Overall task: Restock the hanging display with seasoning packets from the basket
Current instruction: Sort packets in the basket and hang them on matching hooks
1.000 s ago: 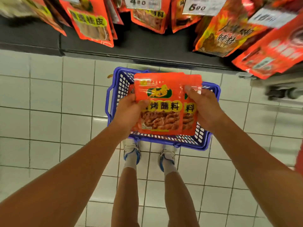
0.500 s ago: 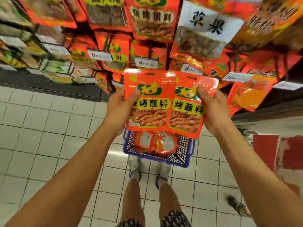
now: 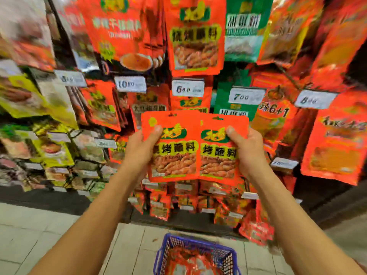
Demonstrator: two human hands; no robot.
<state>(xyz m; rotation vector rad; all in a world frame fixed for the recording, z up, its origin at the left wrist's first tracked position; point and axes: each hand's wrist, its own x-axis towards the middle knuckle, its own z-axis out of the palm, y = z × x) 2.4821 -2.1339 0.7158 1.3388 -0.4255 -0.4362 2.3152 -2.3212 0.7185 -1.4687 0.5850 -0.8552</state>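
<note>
I hold a small stack of orange seasoning packets (image 3: 174, 155) fanned side by side at chest height. My left hand (image 3: 139, 151) grips the left packet, thumb on its front. My right hand (image 3: 246, 153) grips the right packet (image 3: 218, 161) the same way. Straight above them hangs a row of matching orange packets (image 3: 195, 36) over a white price tag reading 680 (image 3: 187, 88). The blue wire basket (image 3: 234, 255) stands on the floor below, with more orange packets inside.
Hanging seasoning bags fill the display: green ones (image 3: 243, 28) to the right, orange ones (image 3: 335, 147) at far right, yellow and mixed packs (image 3: 51, 147) at left. White price tags (image 3: 130, 84) stick out on the pegs. Grey tiled floor (image 3: 39, 231) lies below.
My view has tilted up from the basket to the display. Both hands have lifted the packets from above the basket to in front of the hanging rows, fanned a little wider.
</note>
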